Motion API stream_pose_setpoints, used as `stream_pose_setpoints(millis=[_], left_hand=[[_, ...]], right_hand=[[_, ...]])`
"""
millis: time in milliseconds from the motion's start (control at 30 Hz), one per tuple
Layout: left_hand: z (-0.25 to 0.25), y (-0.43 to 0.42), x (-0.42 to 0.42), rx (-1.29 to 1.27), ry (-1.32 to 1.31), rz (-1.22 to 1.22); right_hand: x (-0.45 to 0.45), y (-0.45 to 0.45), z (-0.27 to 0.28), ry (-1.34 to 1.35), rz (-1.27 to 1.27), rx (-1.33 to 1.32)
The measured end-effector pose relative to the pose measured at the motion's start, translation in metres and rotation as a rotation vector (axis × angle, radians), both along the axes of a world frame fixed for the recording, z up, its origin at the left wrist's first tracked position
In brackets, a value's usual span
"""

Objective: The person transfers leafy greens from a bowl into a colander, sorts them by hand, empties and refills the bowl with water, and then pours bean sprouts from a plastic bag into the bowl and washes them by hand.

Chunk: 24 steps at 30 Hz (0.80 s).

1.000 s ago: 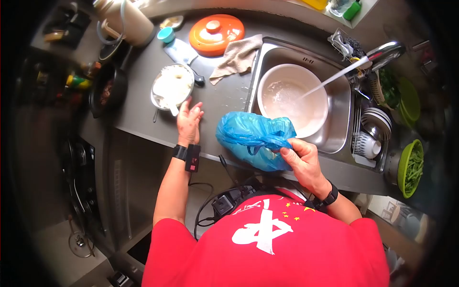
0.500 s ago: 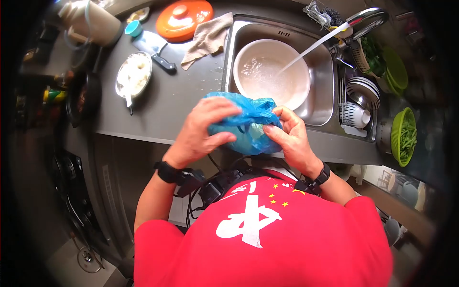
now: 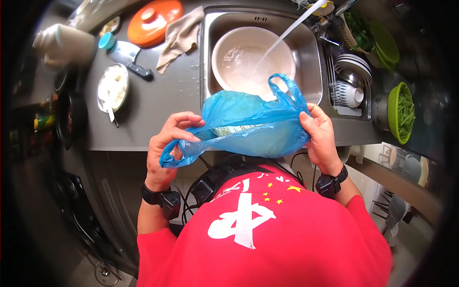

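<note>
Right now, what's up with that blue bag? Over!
Left hand, right hand holding blue plastic bag. Mouth open, pale-green contents showing. Nothing visibly in the way.

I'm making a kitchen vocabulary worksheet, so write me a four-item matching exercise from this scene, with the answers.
1. plastic bag
2. lid
3. basin
4. green beans

A. in the sink, under running water
B. orange, with a round knob
C. spread open between the left hand and right hand
D. in a bright green basket

Pairs: 1-C; 2-B; 3-A; 4-D
</note>
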<state>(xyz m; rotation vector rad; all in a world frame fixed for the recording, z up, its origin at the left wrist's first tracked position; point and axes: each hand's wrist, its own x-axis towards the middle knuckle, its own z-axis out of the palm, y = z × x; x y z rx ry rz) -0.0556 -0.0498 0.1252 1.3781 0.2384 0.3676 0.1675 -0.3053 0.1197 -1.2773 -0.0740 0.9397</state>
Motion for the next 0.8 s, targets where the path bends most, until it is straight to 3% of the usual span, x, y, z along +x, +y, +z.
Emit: stream_pose_setpoints(millis=[233, 300, 433, 533, 567, 600, 633, 667, 700, 800], left_hand=[[0.002, -0.001, 0.017, 0.215, 0.123, -0.025], [-0.002, -0.002, 0.02, 0.158, 0.21, 0.021], [-0.011, 0.002, 0.023, 0.034, 0.351, 0.049], [-0.014, 0.0, 0.026, -0.074, 0.37, 0.028], [-0.013, 0.0, 0.027, -0.083, 0.365, 0.018], [-0.011, 0.0, 0.028, -0.092, 0.407, -0.009], [-0.01, 0.005, 0.025, 0.077, 0.498, -0.116], [-0.009, 0.004, 0.026, 0.144, 0.495, -0.15], [-0.009, 0.003, 0.027, 0.209, 0.49, -0.186], [-0.016, -0.001, 0.023, 0.234, 0.467, -0.183]], right_hand=[[0.008, -0.024, -0.022, -0.351, 0.044, -0.108], [-0.001, -0.034, -0.029, -0.374, 0.05, -0.199], [-0.019, -0.07, -0.057, -0.635, 0.175, -0.611], [-0.025, -0.073, -0.065, -0.544, 0.235, -0.667], [-0.025, -0.07, -0.066, -0.402, 0.244, -0.609], [-0.022, -0.069, -0.066, -0.464, 0.363, -0.555], [-0.016, -0.068, -0.065, -0.528, 0.482, -0.503], [0.001, -0.068, -0.057, -0.452, 0.675, -0.57], [0.021, -0.06, -0.043, -0.594, 0.654, -0.537], [0.1, -0.045, -0.047, -0.614, 0.251, -0.545]])
